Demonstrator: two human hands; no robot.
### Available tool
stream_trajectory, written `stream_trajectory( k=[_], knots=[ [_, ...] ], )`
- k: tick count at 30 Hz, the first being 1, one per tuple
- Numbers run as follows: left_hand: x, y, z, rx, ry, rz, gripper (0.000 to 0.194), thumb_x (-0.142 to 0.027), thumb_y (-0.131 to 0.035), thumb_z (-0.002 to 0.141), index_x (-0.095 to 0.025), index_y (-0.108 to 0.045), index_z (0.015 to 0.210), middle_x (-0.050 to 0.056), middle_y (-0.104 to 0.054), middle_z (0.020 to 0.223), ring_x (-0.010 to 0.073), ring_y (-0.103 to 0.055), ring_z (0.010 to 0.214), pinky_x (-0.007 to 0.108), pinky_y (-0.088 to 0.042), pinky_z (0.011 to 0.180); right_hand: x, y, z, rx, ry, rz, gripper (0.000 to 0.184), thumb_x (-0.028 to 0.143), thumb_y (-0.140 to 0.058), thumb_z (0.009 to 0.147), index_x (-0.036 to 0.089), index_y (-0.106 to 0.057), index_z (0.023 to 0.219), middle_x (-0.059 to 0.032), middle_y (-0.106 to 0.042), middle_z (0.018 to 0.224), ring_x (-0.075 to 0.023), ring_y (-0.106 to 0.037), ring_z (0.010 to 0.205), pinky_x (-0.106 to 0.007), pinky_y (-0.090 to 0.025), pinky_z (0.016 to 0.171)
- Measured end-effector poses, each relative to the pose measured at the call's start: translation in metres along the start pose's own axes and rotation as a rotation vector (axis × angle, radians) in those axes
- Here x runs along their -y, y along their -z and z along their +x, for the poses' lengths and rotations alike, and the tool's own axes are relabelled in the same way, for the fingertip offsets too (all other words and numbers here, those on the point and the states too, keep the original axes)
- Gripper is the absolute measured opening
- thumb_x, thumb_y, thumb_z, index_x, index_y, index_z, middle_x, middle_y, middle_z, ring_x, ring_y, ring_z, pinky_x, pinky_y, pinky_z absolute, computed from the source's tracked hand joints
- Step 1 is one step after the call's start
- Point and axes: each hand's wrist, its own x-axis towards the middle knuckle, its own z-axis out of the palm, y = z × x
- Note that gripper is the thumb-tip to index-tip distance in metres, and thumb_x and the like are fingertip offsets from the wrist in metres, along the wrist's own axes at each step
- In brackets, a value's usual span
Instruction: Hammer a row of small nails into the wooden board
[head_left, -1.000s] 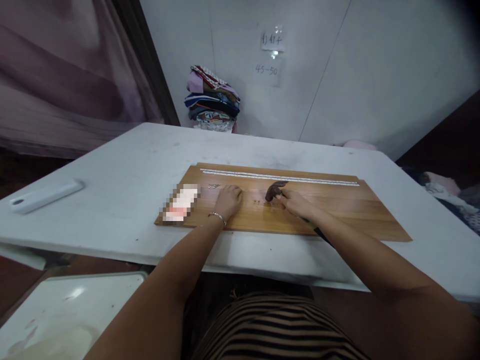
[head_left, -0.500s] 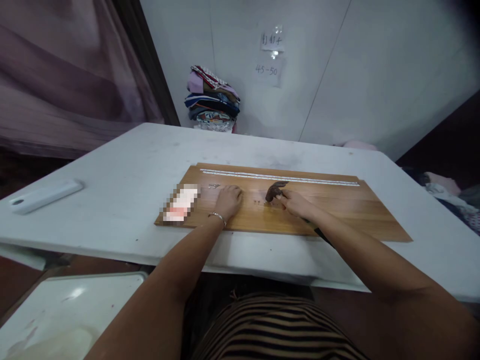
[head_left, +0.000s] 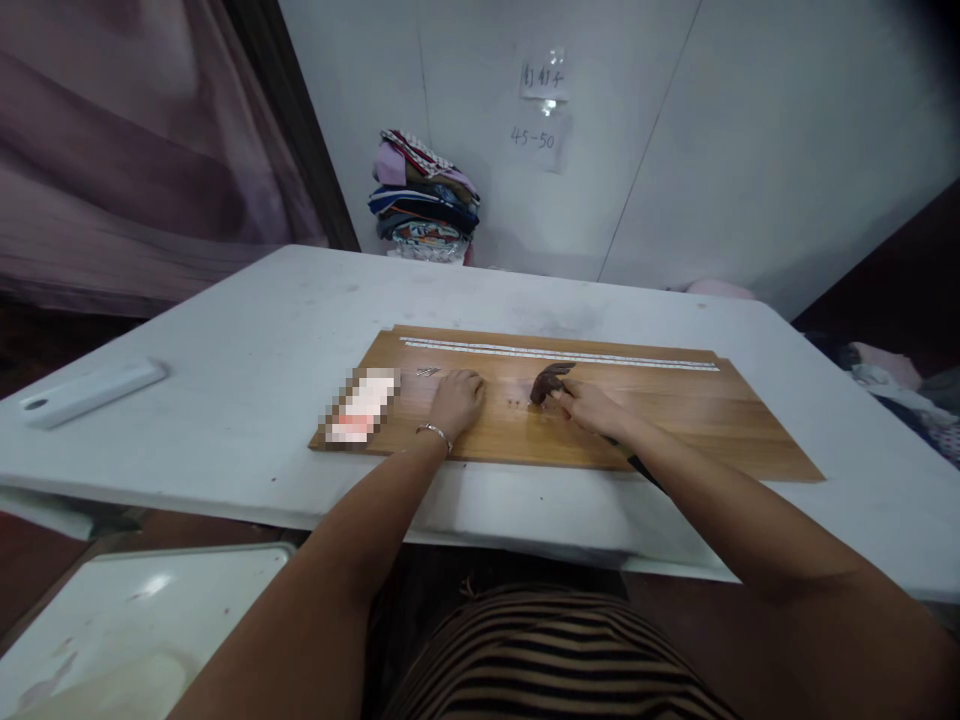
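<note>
A brown wooden board point(head_left: 675, 425) lies flat on the table. My left hand point(head_left: 459, 398), with a bracelet at the wrist, rests palm down on the board's left half, fingers stretched forward. Around the handle of a claw hammer my right hand point(head_left: 589, 405) is closed. The dark hammer head point(head_left: 551, 384) is low over the middle of the board, its claw pointing up and away; whether it touches a nail is hidden. Just left of it stand small nails point(head_left: 515, 404) in the board. Beyond my left fingers lies a small pile of loose nails point(head_left: 427, 372).
Two pale, ruler-like strips point(head_left: 555, 353) run along the board's far side. A blurred-out rectangle point(head_left: 364, 405) covers the board's left end. On the white table point(head_left: 247, 330) lies a long white object point(head_left: 94, 392). Folded clothes point(head_left: 424, 200) are stacked by the wall, and a white stool point(head_left: 187, 590) stands lower left.
The hammer head sits very slightly lower over the board, in my right hand. My left hand stays in place.
</note>
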Motion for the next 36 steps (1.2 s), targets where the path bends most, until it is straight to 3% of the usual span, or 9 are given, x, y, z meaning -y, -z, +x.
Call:
stream_trajectory(
  k=[5,13,22,29,36],
  knots=[
    [-0.0014,0.0019,-0.0005,-0.008,0.001,0.002,0.027,-0.02,-0.051,0.101,-0.021,-0.078,0.098,0.011,-0.078,0.116,0.0269,-0.066,0.114,0.042,-0.049,0.107,-0.0045,-0.0001,0.0044,-0.027,0.034,0.033,0.025,0.034,-0.049,0.107,0.017,-0.067,0.109,-0.0059,-0.071,0.082,-0.0153,-0.057,0.064,-0.024,-0.042,0.06],
    [-0.0038,0.005,-0.0006,0.022,0.0,0.028,0.03,-0.021,-0.048,0.101,-0.019,-0.077,0.098,0.013,-0.077,0.116,0.0272,-0.066,0.114,0.042,-0.05,0.107,0.0042,-0.0003,-0.0017,0.007,0.007,0.007,0.024,0.031,-0.05,0.108,0.017,-0.066,0.098,-0.0061,-0.069,0.081,-0.0151,-0.057,0.065,-0.025,-0.042,0.065],
    [-0.0018,0.0025,-0.0011,0.007,-0.003,0.019,0.028,-0.021,-0.049,0.102,-0.02,-0.077,0.097,0.012,-0.077,0.117,0.0275,-0.066,0.115,0.042,-0.05,0.107,0.0012,0.0,0.0046,-0.017,0.027,0.036,0.024,0.032,-0.05,0.108,0.016,-0.067,0.105,-0.0054,-0.071,0.081,-0.0143,-0.056,0.061,-0.024,-0.042,0.061],
    [-0.0022,0.0029,-0.0004,0.009,-0.009,0.012,0.028,-0.02,-0.049,0.101,-0.021,-0.075,0.094,0.012,-0.077,0.113,0.027,-0.066,0.112,0.042,-0.049,0.106,0.0003,-0.0016,0.0029,-0.009,0.053,-0.044,0.025,0.031,-0.051,0.107,0.017,-0.068,0.096,-0.0094,-0.074,0.087,-0.019,-0.064,0.076,-0.026,-0.046,0.072],
    [-0.0002,0.0005,0.0001,0.006,0.004,0.006,0.028,-0.021,-0.049,0.101,-0.02,-0.076,0.096,0.012,-0.077,0.115,0.0275,-0.066,0.113,0.043,-0.049,0.106,-0.0009,-0.0002,0.0039,-0.024,0.02,0.045,0.027,0.035,-0.051,0.107,0.016,-0.069,0.109,-0.0075,-0.073,0.084,-0.0162,-0.06,0.064,-0.025,-0.045,0.064]
  ],
)
